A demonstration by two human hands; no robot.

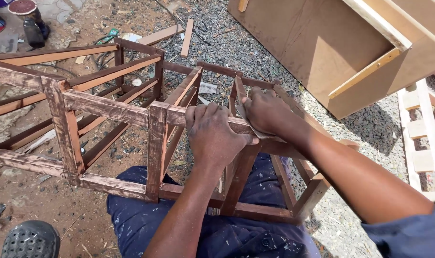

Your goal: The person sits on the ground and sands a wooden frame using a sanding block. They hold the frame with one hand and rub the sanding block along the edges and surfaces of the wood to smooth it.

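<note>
A brown-stained wooden frame (pixel 107 109) made of slats lies across my lap, its surface patchy and rubbed. My left hand (pixel 212 136) is clamped over the frame's top rail near a vertical post, fingers curled around it. My right hand (pixel 265 112) rests just to the right on the same rail, pressing a small sheet of sandpaper (pixel 255 131) flat against the wood. The sheet's edge shows between the two hands. My dark blue trousers (pixel 255 229) are speckled with paint beneath the frame.
A large plain wooden cabinet (pixel 342 52) lies on gravel at the upper right. A pale slatted piece (pixel 425 138) sits at the right edge. Loose wood strips (pixel 186 36) lie on the ground behind the frame. A black shoe (pixel 31 240) is at bottom left.
</note>
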